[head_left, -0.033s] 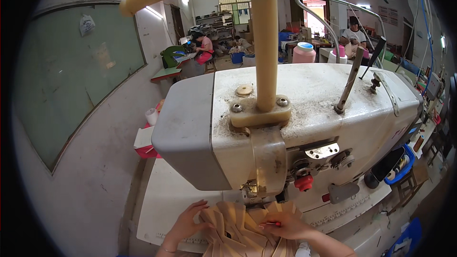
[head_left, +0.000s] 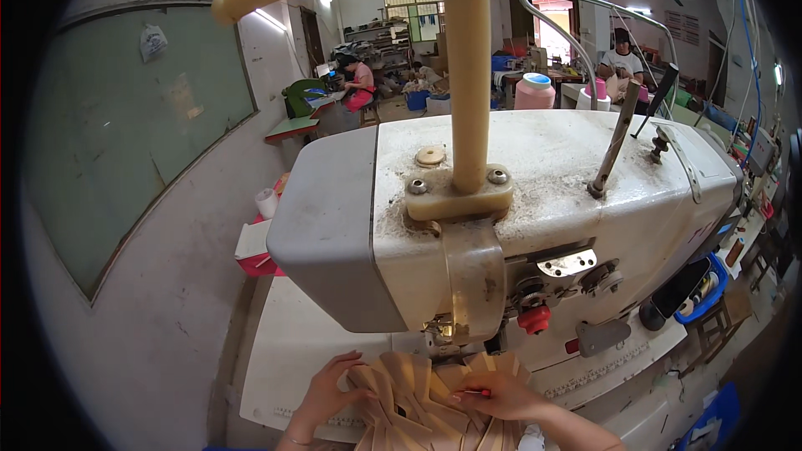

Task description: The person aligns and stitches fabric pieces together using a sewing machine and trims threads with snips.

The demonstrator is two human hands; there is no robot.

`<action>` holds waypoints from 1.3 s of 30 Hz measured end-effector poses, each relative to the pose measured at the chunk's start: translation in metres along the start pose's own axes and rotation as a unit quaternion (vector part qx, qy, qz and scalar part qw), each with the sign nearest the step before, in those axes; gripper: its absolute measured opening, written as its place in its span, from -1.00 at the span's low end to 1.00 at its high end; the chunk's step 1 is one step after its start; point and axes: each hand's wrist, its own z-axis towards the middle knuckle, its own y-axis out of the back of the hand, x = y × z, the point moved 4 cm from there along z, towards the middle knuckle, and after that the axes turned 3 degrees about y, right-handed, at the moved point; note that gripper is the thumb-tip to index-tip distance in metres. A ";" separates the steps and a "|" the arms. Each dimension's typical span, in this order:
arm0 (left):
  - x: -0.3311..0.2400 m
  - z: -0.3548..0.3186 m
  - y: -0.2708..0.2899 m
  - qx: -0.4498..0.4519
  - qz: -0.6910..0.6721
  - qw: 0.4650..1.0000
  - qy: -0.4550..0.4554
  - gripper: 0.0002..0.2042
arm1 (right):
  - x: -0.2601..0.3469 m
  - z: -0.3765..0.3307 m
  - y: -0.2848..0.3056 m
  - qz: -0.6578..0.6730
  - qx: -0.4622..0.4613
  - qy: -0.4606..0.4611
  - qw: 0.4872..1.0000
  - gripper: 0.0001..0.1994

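Right hand (head_left: 505,397) grips a small red tool (head_left: 485,392) over tan panels (head_left: 411,374); left hand (head_left: 327,392) curls beside them, grip unclear. Apparent handwork; next move calls for steadiness.

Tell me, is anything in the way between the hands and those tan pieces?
Nothing visible: the left hand touches the tan pieces, and the right hand, holding a small red thing, is right over them.

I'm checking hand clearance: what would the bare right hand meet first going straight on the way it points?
Probably the folds of the tan, pleated, fabric-like piece just left of the right hand and its small red tool; depth is unclear.
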 end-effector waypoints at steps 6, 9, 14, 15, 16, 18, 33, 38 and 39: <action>-0.044 0.014 0.041 0.016 -0.158 0.987 0.036 -0.69 | 0.025 0.009 -0.020 0.045 -0.020 0.090 0.995 -0.64; -0.099 0.042 0.038 0.114 -0.183 0.975 0.050 -0.74 | 0.033 0.012 -0.022 0.031 0.047 -0.001 0.998 -0.57; -0.103 0.079 0.007 0.279 -0.180 0.911 0.244 -0.76 | 0.015 -0.007 -0.006 0.176 -0.024 -0.126 0.976 -0.58; -0.099 0.077 -0.005 0.251 -0.273 0.900 0.229 -0.75 | 0.011 -0.008 -0.002 0.172 -0.068 -0.157 0.970 -0.60; -0.092 0.075 -0.013 0.219 -0.364 0.880 0.213 -0.72 | 0.007 -0.008 0.001 0.166 -0.110 -0.188 0.962 -0.62; -0.077 0.076 -0.026 0.202 -0.398 0.870 0.210 -0.72 | 0.007 -0.004 0.001 0.205 -0.131 -0.177 0.954 -0.63; -0.070 0.091 -0.028 0.098 -0.504 0.842 0.167 -0.78 | -0.002 0.013 0.004 0.291 -0.140 -0.169 0.931 -0.78; -0.054 0.108 -0.023 0.116 -0.549 0.811 0.166 -0.75 | -0.020 0.012 0.018 0.161 -0.107 -0.114 0.975 -0.63; -0.039 0.111 -0.024 0.124 -0.549 0.800 0.207 -0.76 | -0.012 0.012 0.030 0.195 -0.118 -0.101 0.968 -0.66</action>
